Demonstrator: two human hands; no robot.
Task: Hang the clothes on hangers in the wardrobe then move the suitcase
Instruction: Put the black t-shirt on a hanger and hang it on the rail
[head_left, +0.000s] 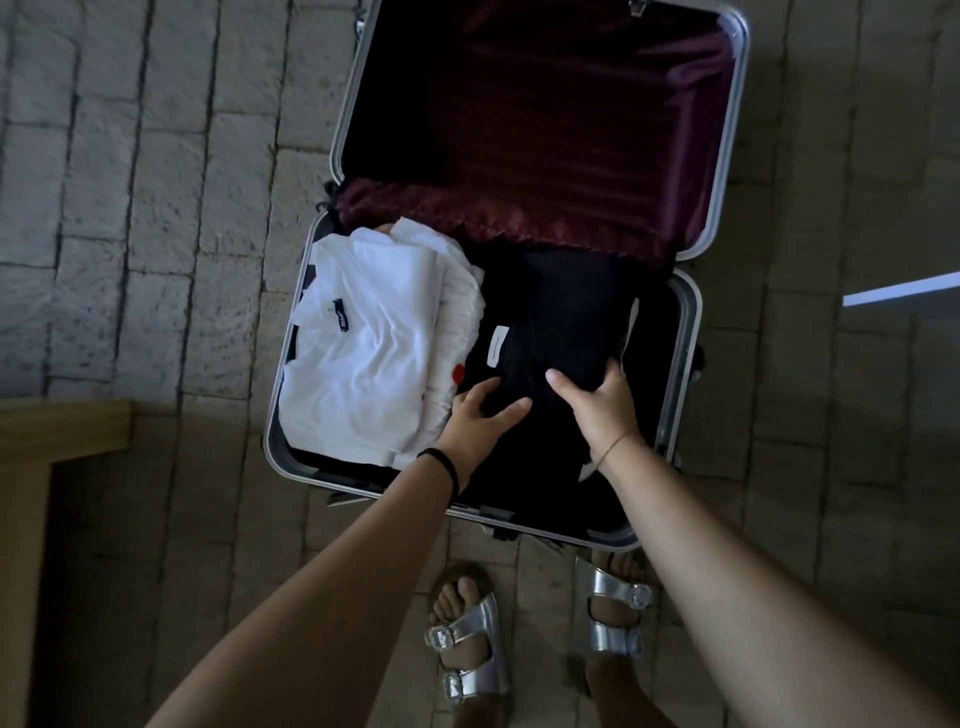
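Note:
A silver-rimmed suitcase (691, 317) lies open on the stone floor, its lid lined in dark red. In the near half, folded white clothes (374, 343) lie on the left and a folded black garment (556, 322) with a small white label lies on the right. My left hand (480, 415) rests on the black garment's near left part with its fingers tucked into the fabric. My right hand (597, 400) grips the same garment from the right, thumb on top and fingers curled under its edge.
A wooden furniture edge (62, 431) juts in at the left. My feet in silver sandals (467, 639) stand right at the suitcase's near rim. Stone tile floor (156, 208) surrounds the case, and a bright strip (904, 288) shows at the right.

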